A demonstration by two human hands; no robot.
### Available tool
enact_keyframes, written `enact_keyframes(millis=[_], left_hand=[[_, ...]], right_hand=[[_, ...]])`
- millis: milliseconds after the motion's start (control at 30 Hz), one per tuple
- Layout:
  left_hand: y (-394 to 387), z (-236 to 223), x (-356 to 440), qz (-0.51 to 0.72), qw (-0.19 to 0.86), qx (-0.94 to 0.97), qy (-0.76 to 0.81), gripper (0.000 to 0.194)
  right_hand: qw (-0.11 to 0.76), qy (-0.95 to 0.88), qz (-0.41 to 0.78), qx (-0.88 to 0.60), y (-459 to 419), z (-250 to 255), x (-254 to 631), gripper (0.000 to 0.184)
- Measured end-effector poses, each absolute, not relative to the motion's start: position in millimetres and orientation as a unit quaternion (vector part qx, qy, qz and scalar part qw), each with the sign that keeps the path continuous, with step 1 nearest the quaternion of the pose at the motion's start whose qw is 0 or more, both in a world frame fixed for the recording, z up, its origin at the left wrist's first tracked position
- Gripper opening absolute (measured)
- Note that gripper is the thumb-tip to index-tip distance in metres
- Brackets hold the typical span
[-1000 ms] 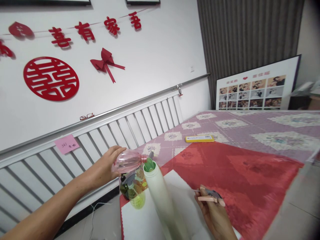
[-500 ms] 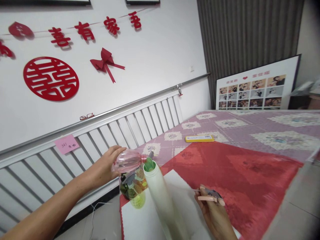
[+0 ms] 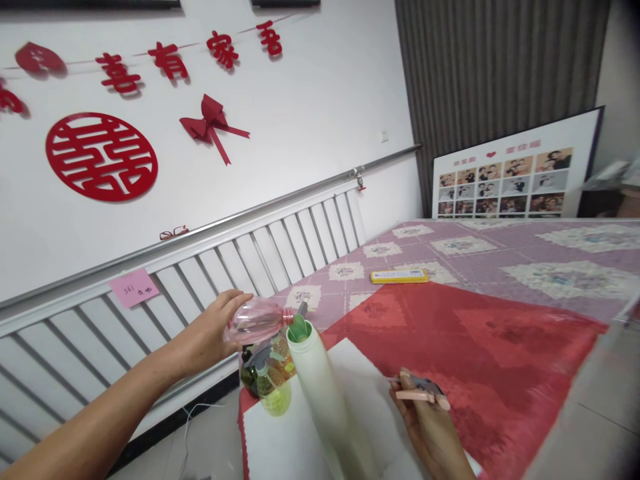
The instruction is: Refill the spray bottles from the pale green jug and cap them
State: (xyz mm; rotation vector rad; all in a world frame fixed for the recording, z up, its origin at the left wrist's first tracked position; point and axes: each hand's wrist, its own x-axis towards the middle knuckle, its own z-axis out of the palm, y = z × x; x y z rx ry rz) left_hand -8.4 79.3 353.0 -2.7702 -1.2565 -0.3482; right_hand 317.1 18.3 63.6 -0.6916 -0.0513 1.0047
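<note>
My left hand [image 3: 215,332] is wrapped round a clear pink spray bottle [image 3: 257,321] without its head. The bottle lies nearly level, its neck at the open mouth of a tall pale-green container [image 3: 327,400] with a bright green inside. In my right hand [image 3: 427,427], to the right of the container, is a grey-and-pink trigger spray head [image 3: 423,392]. Behind and left of the container stand a yellow-green spray bottle [image 3: 274,392] and a dark green bottle [image 3: 249,373]. An amber one [image 3: 289,360] is partly hidden there.
White paper [image 3: 273,453] and a red cloth [image 3: 500,360] lie over the patterned tablecloth [image 3: 490,267]. A yellow flat case [image 3: 400,276] rests farther back. A white radiator [image 3: 280,250] with a pink note [image 3: 134,288] runs along the wall at left.
Almost nothing differs. Both hands keep their places, with the pink bottle still tipped at the container's mouth.
</note>
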Motion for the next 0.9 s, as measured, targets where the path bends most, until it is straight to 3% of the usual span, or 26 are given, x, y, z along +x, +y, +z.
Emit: enact_keyframes(millis=[900], left_hand=[[73.7,356.3,-3.8,-0.105,0.031,-0.892,-0.438,0.077]], right_hand=[[0.810,-0.036,0.473,-0.344,16.6,65.6,318.0,0.045]])
